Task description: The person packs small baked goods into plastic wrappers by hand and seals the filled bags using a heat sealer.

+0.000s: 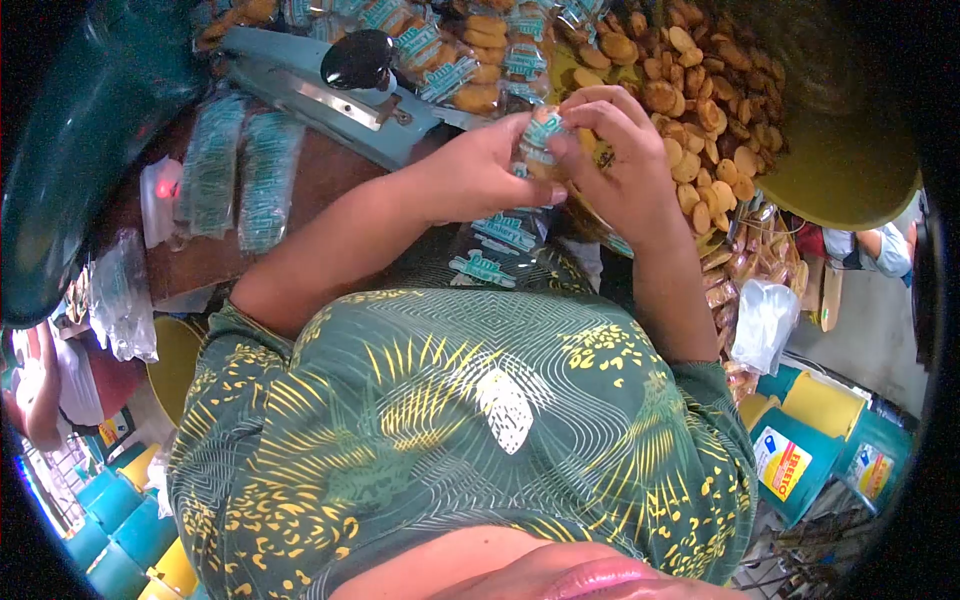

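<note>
Both my hands meet in front of my chest on a small clear plastic bag (pixel 541 138) with teal print and golden-brown biscuits inside. My left hand (pixel 490 168) grips its side, thumb along the lower part. The fingers of my right hand (pixel 622 150) pinch the bag's upper right edge. Just right of them, a large yellow basin (pixel 850 185) holds many loose round biscuits (pixel 700 110). Beyond my left hand lies a light-blue bag sealer (pixel 310 95) with a black knob (pixel 358 60). Flat printed bags (pixel 492 247) lie below my hands.
Filled biscuit packets (pixel 470 60) are heaped behind the sealer. Stacks of printed bags (pixel 240 170) lie on the brown table (pixel 185 265) at left. More packed goods (pixel 750 260), a white plastic bag (pixel 765 325) and teal-yellow buckets (pixel 800 450) stand at right. Another person (pixel 60 375) appears at far left.
</note>
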`<state>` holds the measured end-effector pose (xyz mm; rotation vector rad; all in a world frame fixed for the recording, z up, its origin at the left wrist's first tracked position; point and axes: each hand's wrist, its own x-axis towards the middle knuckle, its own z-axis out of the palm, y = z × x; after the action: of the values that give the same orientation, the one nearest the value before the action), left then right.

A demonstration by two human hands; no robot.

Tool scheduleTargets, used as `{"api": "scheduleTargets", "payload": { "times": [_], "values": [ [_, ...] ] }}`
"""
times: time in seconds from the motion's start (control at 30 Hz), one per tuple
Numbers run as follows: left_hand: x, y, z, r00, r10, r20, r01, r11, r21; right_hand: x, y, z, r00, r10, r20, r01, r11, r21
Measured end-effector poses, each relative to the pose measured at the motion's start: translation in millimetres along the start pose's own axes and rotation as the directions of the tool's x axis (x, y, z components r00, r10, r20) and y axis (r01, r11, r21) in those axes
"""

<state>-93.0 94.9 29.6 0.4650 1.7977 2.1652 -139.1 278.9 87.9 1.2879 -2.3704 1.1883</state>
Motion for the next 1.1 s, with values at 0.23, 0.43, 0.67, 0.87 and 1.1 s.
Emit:
{"api": "scheduleTargets", "payload": {
  "times": [0.23, 0.43, 0.67, 0.87, 1.1],
  "values": [
    [-1, 1, 0, 0.959, -0.186, 0.215, 0.243, 0.929, -0.281, 8, 3, -10, 0.965, 0.169, -0.201, -0.168, 0.986, 0.022],
    [-14, 1, -15, 0.983, -0.178, 0.047, 0.184, 0.936, -0.299, -9, 54, -20, 0.918, 0.392, 0.056, -0.344, 0.86, -0.377],
    [-19, -2, -22, 0.987, -0.157, 0.041, 0.162, 0.969, -0.185, -35, 77, -17, 0.79, 0.611, 0.054, -0.578, 0.771, -0.265],
    [-21, -6, -25, 0.992, -0.113, 0.057, 0.117, 0.991, -0.066, -33, 90, -38, 0.81, 0.587, 0.003, -0.584, 0.806, 0.097],
    [-19, -11, -19, 0.962, -0.213, 0.169, 0.219, 0.976, -0.015, -8, 58, -35, 0.923, 0.385, -0.001, -0.34, 0.817, 0.466]
  ]
}}
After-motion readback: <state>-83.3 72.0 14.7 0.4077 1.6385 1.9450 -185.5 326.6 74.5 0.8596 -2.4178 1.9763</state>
